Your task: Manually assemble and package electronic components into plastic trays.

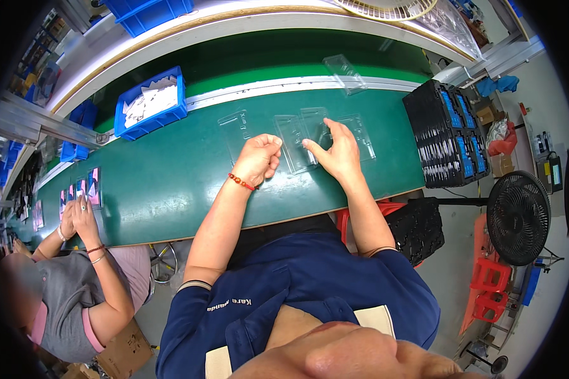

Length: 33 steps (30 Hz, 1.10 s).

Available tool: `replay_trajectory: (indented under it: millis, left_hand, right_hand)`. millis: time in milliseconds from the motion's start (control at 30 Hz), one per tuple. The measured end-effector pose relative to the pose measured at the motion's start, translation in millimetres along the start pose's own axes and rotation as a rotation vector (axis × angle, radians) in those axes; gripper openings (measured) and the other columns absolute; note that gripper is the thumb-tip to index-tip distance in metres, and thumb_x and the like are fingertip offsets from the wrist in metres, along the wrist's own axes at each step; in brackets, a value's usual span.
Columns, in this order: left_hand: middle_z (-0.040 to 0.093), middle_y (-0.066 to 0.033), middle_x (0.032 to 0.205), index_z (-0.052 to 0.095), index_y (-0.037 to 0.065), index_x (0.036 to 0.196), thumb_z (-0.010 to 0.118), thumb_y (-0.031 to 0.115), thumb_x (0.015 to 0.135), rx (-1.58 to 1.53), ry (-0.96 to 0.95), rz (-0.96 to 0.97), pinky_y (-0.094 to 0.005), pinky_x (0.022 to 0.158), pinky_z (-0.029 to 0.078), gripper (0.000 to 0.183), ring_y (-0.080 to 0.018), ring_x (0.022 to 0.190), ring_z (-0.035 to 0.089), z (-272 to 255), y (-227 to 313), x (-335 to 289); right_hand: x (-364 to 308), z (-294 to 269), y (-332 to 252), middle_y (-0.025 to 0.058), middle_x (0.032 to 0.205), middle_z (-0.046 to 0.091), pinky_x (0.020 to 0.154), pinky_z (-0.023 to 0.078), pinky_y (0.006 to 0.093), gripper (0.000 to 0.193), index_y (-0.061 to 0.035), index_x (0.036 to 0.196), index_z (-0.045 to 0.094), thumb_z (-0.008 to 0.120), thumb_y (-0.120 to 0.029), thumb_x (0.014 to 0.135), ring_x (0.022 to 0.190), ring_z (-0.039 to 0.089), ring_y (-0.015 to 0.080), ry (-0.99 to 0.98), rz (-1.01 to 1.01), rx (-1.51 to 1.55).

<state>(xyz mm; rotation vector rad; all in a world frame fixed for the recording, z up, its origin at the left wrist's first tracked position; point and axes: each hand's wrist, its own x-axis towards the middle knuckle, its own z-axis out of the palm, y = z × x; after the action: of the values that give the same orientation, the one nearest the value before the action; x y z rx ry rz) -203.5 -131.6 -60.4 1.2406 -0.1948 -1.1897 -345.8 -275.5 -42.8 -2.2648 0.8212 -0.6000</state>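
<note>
A: Where is the clear plastic tray [291, 138] sitting?

B: It is lying on the green tabletop [164, 174], between the person's two hands. Other clear trays are lying near it: one at the left [231, 128], another at the right [365, 144].

A: And the fingers?

B: The left hand [259, 162] is curling its fingers inward, thumb near forefinger, just beside the tray; one cannot tell whether anything is being pinched. The right hand [340, 158] is holding its thumb and fingers apart over the trays; whether they are touching plastic is unclear.

A: What is bordering the surface?

B: A white rail [259, 90] is running along the far side, with one more clear piece [344, 72] lying across it. A blue bin [153, 128] is holding white pieces [150, 101] toward the left, and a wrapped black stack [428, 142] is standing at the right end.

A: And the room beyond?

B: At the left, a co-worker's hands [82, 218] are working near shiny flat pieces [95, 184]. On the right, a black fan [518, 218] is standing near red stools [490, 276].
</note>
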Motion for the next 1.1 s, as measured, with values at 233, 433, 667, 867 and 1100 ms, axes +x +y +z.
replay_trajectory:
  millis: [233,433,667,867,1100]
  left_hand:
    - [0.06,-0.0095,0.081,0.057,0.002,0.119,0.072,0.022,0.08,0.807,0.412,0.435,-0.0354,0.062,0.048,0.046,-0.0189,0.066,0.057,-1,0,-41]
    - [0.043,-0.0204,0.133,0.056,0.012,0.124,0.08,0.042,0.066,1.548,0.367,0.827,-0.0505,0.103,0.029,0.069,-0.037,0.126,0.036,-1,-22,-53]
    - [0.05,-0.0204,0.126,0.059,0.006,0.116,0.079,0.034,0.069,1.471,0.347,0.956,-0.0461,0.097,0.035,0.058,-0.0368,0.114,0.048,-8,-27,-46]
    - [0.044,-0.0213,0.133,0.057,0.006,0.119,0.082,0.027,0.067,1.417,0.367,0.957,-0.0467,0.102,0.034,0.061,-0.0388,0.12,0.043,-4,-26,-53]
    - [0.043,-0.0225,0.133,0.059,0.005,0.116,0.078,0.02,0.073,1.294,0.323,1.014,-0.0462,0.097,0.039,0.05,-0.04,0.119,0.045,-2,-28,-48]
  right_hand:
    - [-14,-39,40,0.025,0.126,0.051,0.099,0.038,0.0472,0.067,0.0008,0.12,0.056,0.075,-0.044,0.074,0.117,0.047,0.0397,0.24,-0.263,-0.336]
    - [-18,-48,81,0.0248,0.143,0.036,0.11,0.022,0.0541,0.08,-0.0119,0.139,0.042,0.064,-0.057,0.077,0.135,0.031,0.0388,0.076,-0.082,-0.601]
    - [0,-28,56,0.0244,0.141,0.037,0.109,0.023,0.0541,0.075,-0.0107,0.138,0.042,0.064,-0.051,0.079,0.133,0.033,0.0389,0.009,-0.177,-0.491]
    - [13,-118,51,0.0157,0.116,0.06,0.098,0.038,0.0475,0.048,-0.0033,0.116,0.058,0.071,-0.026,0.075,0.111,0.054,0.034,0.442,-0.366,-0.46]
    - [33,-322,172,0.0162,0.098,0.064,0.083,0.046,0.0435,0.036,-0.0096,0.092,0.068,0.062,-0.044,0.083,0.096,0.059,0.0337,0.487,0.229,-0.758]
